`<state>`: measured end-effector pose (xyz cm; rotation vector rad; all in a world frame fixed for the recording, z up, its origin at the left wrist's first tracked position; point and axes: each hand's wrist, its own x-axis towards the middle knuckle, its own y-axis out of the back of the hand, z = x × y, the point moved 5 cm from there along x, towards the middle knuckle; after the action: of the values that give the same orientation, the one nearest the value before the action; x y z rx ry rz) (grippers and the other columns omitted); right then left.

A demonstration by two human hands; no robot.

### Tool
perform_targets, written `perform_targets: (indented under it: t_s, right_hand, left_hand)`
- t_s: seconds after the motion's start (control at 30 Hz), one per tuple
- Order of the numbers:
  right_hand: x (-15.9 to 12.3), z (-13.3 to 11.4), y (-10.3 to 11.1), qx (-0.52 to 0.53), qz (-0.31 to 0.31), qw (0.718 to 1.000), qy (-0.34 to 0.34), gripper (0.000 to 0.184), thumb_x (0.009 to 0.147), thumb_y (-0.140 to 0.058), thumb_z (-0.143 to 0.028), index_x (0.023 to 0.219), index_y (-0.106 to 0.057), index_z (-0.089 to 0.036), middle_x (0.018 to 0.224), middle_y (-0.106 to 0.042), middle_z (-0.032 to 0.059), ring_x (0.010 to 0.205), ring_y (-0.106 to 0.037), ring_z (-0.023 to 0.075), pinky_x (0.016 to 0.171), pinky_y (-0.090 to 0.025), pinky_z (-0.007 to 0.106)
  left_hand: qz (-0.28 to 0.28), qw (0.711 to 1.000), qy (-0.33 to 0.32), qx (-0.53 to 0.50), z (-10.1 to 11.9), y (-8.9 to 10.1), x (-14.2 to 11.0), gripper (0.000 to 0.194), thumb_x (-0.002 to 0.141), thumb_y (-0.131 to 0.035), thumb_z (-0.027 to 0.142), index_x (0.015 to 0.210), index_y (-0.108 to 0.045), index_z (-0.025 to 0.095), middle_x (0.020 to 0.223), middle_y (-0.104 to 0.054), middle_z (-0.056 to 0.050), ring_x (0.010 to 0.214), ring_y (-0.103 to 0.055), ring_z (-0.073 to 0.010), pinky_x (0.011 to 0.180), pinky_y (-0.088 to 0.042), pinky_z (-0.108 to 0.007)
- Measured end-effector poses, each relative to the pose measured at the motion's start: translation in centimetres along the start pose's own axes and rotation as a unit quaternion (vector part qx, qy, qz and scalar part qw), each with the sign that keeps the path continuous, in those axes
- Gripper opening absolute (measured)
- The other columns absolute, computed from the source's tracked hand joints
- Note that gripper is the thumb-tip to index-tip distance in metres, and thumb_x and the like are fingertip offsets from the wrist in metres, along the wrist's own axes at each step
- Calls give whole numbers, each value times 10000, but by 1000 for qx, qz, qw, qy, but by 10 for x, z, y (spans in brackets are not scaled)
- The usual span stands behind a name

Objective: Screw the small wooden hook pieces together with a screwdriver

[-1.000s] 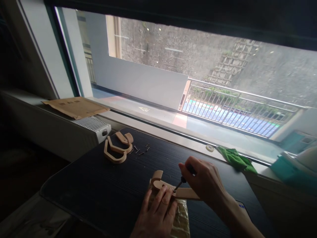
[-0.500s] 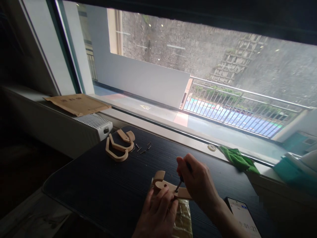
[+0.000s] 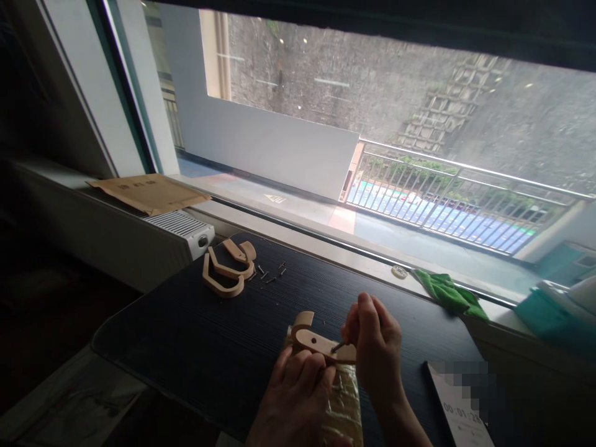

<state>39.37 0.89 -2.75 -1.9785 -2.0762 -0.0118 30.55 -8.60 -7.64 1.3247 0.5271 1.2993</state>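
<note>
I have the left hand (image 3: 298,391) nearest, its fingers bent and bunched at the near edge of a pale wooden hook (image 3: 323,345); I cannot tell whether they pinch it or only press. Just under those fingers lies a block (image 3: 344,397) wrapped in shiny film, and the hook sits across its far end, with its curved lip just beyond and left of the fingertips. To the right, I have the right hand (image 3: 375,347) closed tightly around a screwdriver (image 3: 339,346), the handle mostly hidden in the fingers and the tip meeting the hook's flat face. Right of the right fingers, a phone (image 3: 447,397) lies on the dark bench (image 3: 186,347). Farther off, left of both sets of fingers, I see more wooden pieces (image 3: 223,289) with loose screws (image 3: 261,271) beside them. Beyond the right fingers, on the sill, are a small roll (image 3: 399,272) and a green cloth (image 3: 449,295).
</note>
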Motion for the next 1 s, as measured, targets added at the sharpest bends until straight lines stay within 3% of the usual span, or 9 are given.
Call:
perform_targets:
  t_s: [0.2,0.37,0.6,0.73,0.83,1.0]
  right_hand:
    - [-7,-1,4,30,7,999,14,413,859,-529,-410,527,-398,-203,433,-373,-82,384,-349,74,392,-348,220]
    - [-16,1,11,51,35,997,39,419,876,-516,-383,516,-408,-199,428,-390,-75,388,-349,76,414,-354,230]
    - [-33,10,20,61,80,992,80,413,892,-488,-377,530,-401,-201,430,-407,-71,398,-365,81,410,-336,229]
    - [-25,8,16,28,38,997,57,410,884,-501,-404,541,-414,-198,450,-415,-70,413,-391,83,429,-359,231]
    - [-10,6,10,34,0,999,5,404,859,-539,-425,550,-418,-195,452,-390,-83,408,-384,76,423,-367,223]
    - [12,2,1,33,-57,997,-39,411,834,-569,-449,549,-423,-191,437,-379,-94,375,-343,62,400,-377,216]
  left_hand:
    - [-29,999,17,-7,-1,-2,-1,626,764,-567,635,1195,-527,184,1146,-581,-86,1062,-506,-292,995,-314,-488]
    - [-13,1000,15,-17,-2,-3,-2,629,763,-540,660,1186,-535,194,1129,-580,-78,1046,-503,-284,989,-305,-482]
    - [-17,999,37,-36,0,1,2,637,655,-713,524,1168,-543,187,1118,-571,-83,1045,-504,-302,973,-349,-518]
    - [44,998,16,-36,3,8,0,493,742,-644,513,1108,-559,193,1087,-589,-68,1036,-523,-279,979,-373,-499]
    - [80,997,-15,7,4,8,-4,478,812,-576,452,1171,-516,143,1197,-567,-106,1135,-482,-281,996,-378,-442]
    - [64,994,-44,75,-1,0,-7,597,798,-575,481,1245,-479,97,1320,-502,-155,1223,-424,-311,1005,-353,-428]
